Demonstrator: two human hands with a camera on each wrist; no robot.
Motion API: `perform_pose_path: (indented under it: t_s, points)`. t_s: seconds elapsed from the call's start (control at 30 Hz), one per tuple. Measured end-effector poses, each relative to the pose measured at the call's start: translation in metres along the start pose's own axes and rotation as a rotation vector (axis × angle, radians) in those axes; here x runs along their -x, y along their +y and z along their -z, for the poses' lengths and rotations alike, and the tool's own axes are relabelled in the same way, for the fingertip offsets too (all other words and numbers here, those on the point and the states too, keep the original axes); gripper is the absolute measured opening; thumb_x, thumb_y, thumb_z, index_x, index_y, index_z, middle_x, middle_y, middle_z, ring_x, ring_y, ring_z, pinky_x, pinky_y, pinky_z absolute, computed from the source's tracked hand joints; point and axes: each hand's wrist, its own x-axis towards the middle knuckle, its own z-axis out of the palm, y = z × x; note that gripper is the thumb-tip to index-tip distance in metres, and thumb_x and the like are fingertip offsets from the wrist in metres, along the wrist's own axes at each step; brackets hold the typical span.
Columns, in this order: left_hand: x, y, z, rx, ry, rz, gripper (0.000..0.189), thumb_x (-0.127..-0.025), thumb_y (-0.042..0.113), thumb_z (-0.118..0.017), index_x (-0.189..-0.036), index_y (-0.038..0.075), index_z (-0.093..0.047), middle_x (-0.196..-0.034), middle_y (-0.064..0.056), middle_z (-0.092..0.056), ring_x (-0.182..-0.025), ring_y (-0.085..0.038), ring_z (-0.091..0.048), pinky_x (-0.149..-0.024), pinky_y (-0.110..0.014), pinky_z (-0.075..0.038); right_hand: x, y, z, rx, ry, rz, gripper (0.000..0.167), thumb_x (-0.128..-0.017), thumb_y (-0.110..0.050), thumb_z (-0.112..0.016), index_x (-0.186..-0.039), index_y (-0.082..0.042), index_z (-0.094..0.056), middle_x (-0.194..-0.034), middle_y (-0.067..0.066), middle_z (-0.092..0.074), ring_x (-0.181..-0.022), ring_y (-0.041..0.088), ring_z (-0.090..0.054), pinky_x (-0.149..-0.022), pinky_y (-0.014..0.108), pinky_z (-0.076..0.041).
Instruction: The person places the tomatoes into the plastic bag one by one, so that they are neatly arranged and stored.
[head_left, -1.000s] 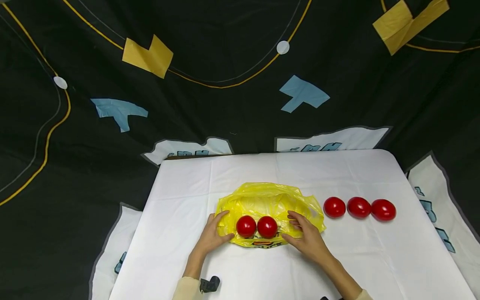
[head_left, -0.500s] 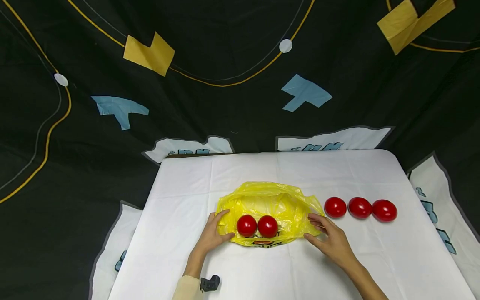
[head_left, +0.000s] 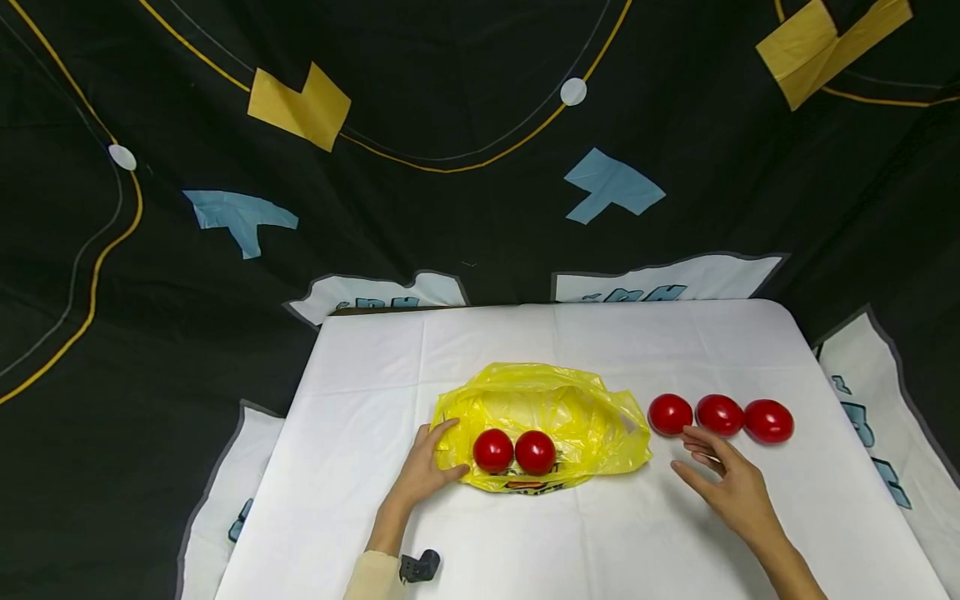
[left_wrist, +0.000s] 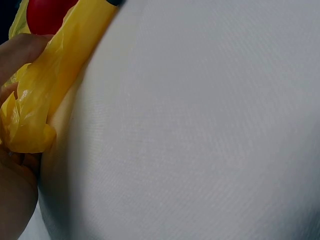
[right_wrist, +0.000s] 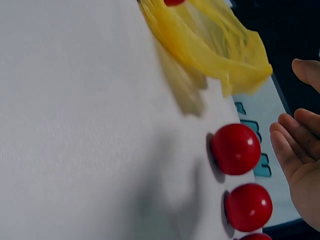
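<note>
A crumpled yellow plastic bag lies on the table with its mouth spread toward me. Two glossy red balls, a left one and a right one, sit side by side inside its front. My left hand grips the bag's left edge; in the left wrist view the yellow film runs between thumb and fingers. To the right of the bag, three more red balls stand in a row. My right hand hovers in front of them, fingers loosely bent and holding nothing.
A white cloth covers the table. Behind it hangs a black curtain with yellow and blue shapes. A small black device is at the left wrist.
My right hand has left the bag's right side and moved right, to the front of the row of red balls. The left hand stays at the bag's left edge.
</note>
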Motion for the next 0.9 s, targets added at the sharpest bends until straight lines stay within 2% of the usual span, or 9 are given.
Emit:
perform_pose_path:
  t_s: [0.13,0.3,0.4,0.47,0.53,0.63,0.7,0.77,0.9]
  points:
    - [0.000,-0.001,0.000,-0.006,0.002,-0.003,0.080,-0.067,0.032,-0.082,-0.138,0.027,-0.046,-0.122,-0.005,-0.041,-0.108,-0.022,-0.047,-0.095,-0.045,-0.042,0.001,0.006,0.009,0.036,0.018,-0.014,0.055,-0.074,-0.008,-0.080,-0.124,-0.005,-0.056,-0.113,0.012,-0.063,-0.094,-0.012,-0.051,-0.081,0.005,-0.042]
    - [0.000,-0.001,0.000,-0.003,0.003,-0.005,0.079,-0.067,0.032,-0.082,-0.138,0.027,-0.046,-0.122,-0.005,-0.041,-0.108,-0.022,-0.047,-0.095,-0.045,-0.042,-0.001,0.021,0.023,0.107,0.044,-0.091,0.057,-0.077,-0.016,-0.080,-0.126,-0.004,-0.054,-0.116,0.015,-0.061,-0.095,-0.013,-0.046,-0.078,-0.001,-0.038]
    - [0.000,0.001,0.000,-0.003,0.002,0.001,0.079,-0.068,0.033,-0.082,-0.138,0.027,-0.046,-0.123,-0.005,-0.041,-0.108,-0.022,-0.047,-0.095,-0.045,-0.042,-0.003,0.032,0.034,0.136,0.090,-0.125,0.060,-0.078,-0.019,-0.079,-0.129,-0.003,-0.052,-0.119,0.018,-0.058,-0.096,-0.016,-0.042,-0.077,-0.003,-0.035]
    - [0.000,0.001,0.000,-0.006,0.001,0.003,0.079,-0.068,0.032,-0.082,-0.138,0.027,-0.046,-0.123,-0.005,-0.040,-0.108,-0.022,-0.047,-0.095,-0.044,-0.042,-0.004,0.039,0.040,0.150,0.130,-0.146,0.061,-0.079,-0.019,-0.078,-0.131,-0.002,-0.050,-0.121,0.019,-0.057,-0.098,-0.015,-0.041,-0.078,-0.003,-0.034]
    - [0.000,0.001,0.000,-0.009,-0.002,0.003,0.079,-0.068,0.033,-0.082,-0.138,0.027,-0.046,-0.123,-0.005,-0.040,-0.108,-0.021,-0.047,-0.095,-0.044,-0.042,-0.005,0.045,0.047,0.176,0.165,-0.185,0.063,-0.080,-0.020,-0.077,-0.133,-0.001,-0.048,-0.124,0.020,-0.055,-0.106,-0.005,-0.046,-0.082,-0.002,-0.033]
    - [0.000,0.000,0.000,-0.013,-0.002,0.002,0.079,-0.068,0.032,-0.082,-0.138,0.027,-0.046,-0.123,-0.005,-0.040,-0.108,-0.021,-0.047,-0.094,-0.044,-0.042,-0.006,0.051,0.056,0.206,0.194,-0.241,0.066,-0.083,-0.020,-0.074,-0.138,-0.001,-0.043,-0.130,0.022,-0.049,-0.118,0.022,-0.049,-0.094,0.008,-0.033]
    - [0.000,0.000,0.000,-0.009,-0.004,0.005,0.079,-0.068,0.032,-0.082,-0.138,0.027,-0.046,-0.123,-0.005,-0.040,-0.108,-0.021,-0.047,-0.094,-0.043,-0.042,-0.008,0.055,0.061,0.226,0.198,-0.264,0.067,-0.084,-0.019,-0.073,-0.139,0.000,-0.041,-0.134,0.024,-0.045,-0.119,0.038,-0.046,-0.100,0.022,-0.035]
    - [0.000,0.000,0.000,-0.011,-0.004,0.003,0.079,-0.068,0.033,-0.082,-0.138,0.028,-0.045,-0.123,-0.005,-0.040,-0.107,-0.020,-0.047,-0.094,-0.043,-0.042,-0.010,0.059,0.066,0.245,0.186,-0.282,0.070,-0.084,-0.018,-0.072,-0.141,0.002,-0.036,-0.136,0.028,-0.040,-0.119,0.046,-0.044,-0.099,0.040,-0.037]
    - [0.000,0.000,-0.001,-0.006,-0.004,0.001,0.079,-0.068,0.033,-0.082,-0.138,0.028,-0.046,-0.123,-0.005,-0.040,-0.107,-0.021,-0.047,-0.094,-0.043,-0.042,-0.015,0.069,0.075,0.290,0.126,-0.342,0.079,-0.086,-0.025,-0.069,-0.145,0.005,-0.025,-0.137,0.036,-0.032,-0.115,0.055,-0.041,-0.089,0.062,-0.039]
